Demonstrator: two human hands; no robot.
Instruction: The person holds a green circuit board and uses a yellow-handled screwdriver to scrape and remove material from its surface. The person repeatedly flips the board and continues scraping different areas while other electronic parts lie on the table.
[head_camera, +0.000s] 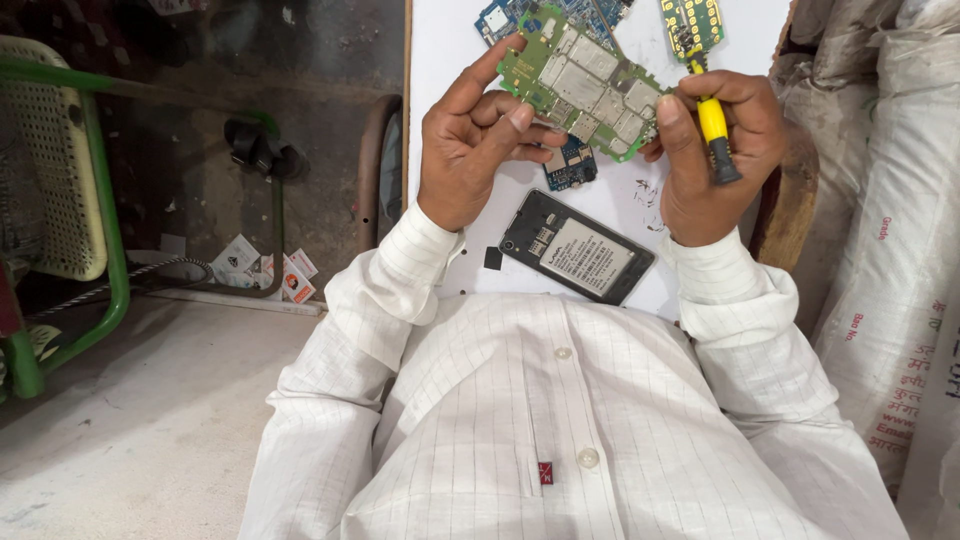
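Nearest the body, the opened phone (577, 259) lies flat on the white board (440, 60). Above it, the left hand (475, 140) pinches the green circuit board (583, 90) by its edge. Keep it steady while the right hand (715, 150), fist closed around the yellow screwdriver (713, 125), supports the opposite edge.

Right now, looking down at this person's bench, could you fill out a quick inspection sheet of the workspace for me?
Surface: white board, small dark specks near the right hand.
Job's things: green circuit board held up in both hands; yellow-handled screwdriver in the right hand.
Clutter: opened black phone lying flat; small blue circuit board beneath the green one; another blue board and a yellow-dotted board at the far edge; small black square.
Grippers: left hand pinches the board's edge; right hand grips screwdriver and board.
Cables: nothing seen.
Surroundings: green-framed chair, paper scraps on the floor, white sacks alongside.
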